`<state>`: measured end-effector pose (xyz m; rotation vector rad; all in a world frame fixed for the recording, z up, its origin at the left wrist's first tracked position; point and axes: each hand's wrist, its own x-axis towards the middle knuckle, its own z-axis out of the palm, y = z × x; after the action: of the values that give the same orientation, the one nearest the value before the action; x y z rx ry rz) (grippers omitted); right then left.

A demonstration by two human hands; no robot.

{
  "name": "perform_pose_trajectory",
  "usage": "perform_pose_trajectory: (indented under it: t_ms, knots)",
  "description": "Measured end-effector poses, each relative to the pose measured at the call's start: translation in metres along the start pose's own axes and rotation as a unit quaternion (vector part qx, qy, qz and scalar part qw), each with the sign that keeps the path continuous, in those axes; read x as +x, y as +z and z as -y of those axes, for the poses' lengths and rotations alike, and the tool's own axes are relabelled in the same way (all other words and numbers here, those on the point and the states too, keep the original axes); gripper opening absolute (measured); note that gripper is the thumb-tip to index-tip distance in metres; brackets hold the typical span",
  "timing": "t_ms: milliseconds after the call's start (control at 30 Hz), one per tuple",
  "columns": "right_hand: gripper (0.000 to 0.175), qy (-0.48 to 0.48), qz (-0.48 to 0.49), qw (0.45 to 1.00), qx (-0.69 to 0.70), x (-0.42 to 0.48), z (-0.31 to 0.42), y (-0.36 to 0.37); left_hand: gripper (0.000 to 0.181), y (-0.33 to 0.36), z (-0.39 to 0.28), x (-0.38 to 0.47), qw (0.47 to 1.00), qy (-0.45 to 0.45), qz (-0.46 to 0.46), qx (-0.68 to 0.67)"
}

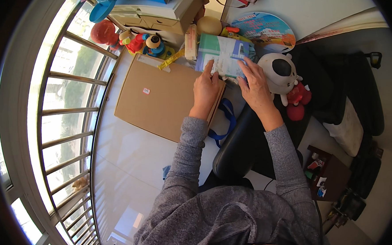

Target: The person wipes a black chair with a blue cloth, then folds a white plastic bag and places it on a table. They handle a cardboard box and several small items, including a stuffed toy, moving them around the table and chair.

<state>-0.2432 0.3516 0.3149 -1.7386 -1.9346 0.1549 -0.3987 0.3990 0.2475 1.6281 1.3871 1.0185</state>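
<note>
A green, white and purple printed package (223, 49) with writing and a barcode lies among items beyond the large cardboard box (161, 87). My left hand (205, 93) is over the box's right edge. Its extended index fingertip meets the package's near left part, and the other fingers are partly curled. My right hand (255, 84) rests its spread fingertips at the package's near right corner, beside a white plush toy (278, 72) with a black patch. Neither hand visibly grips anything. Whether the left fingertip presses or only hovers is hard to tell.
A blue strap (228, 115) lies between the box and a black padded seat or armrest (237, 143). Colourful toys (142, 43) stand beyond the box, near drawers (161, 23). A round printed fan (266, 30) leans behind. Metal window bars (70, 110) line the left side.
</note>
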Motion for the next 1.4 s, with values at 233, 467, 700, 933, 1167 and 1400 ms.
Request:
perform_pose_trajectory:
  t_ms: [233,467,700,933,1167,1400]
  knots:
    - [0.044,0.028,0.076,0.995,-0.055,-0.010,-0.023,0.042,0.038,-0.003,0.010,-0.006,0.999,-0.025,0.024,0.027]
    - [0.040,0.051,0.099,0.992,-0.053,-0.007,-0.019,0.035,0.037,-0.001,0.012,-0.004,1.000,-0.014,0.014,0.023]
    - [0.039,-0.003,-0.014,1.000,-0.022,0.022,-0.015,-0.009,0.035,-0.003,0.001,-0.007,1.000,-0.001,0.002,0.011]
    - [0.046,0.058,-0.174,0.961,-0.208,0.081,-0.065,-0.072,0.032,-0.015,-0.017,-0.028,0.998,-0.025,-0.011,-0.054]
    - [0.018,0.042,-0.120,0.985,-0.115,0.091,-0.094,-0.080,0.028,-0.018,-0.018,-0.037,0.994,-0.010,-0.013,-0.108]
    - [0.016,-0.025,-0.201,0.979,-0.026,0.086,-0.058,-0.158,0.024,-0.018,-0.012,-0.042,0.977,-0.023,-0.001,-0.214]
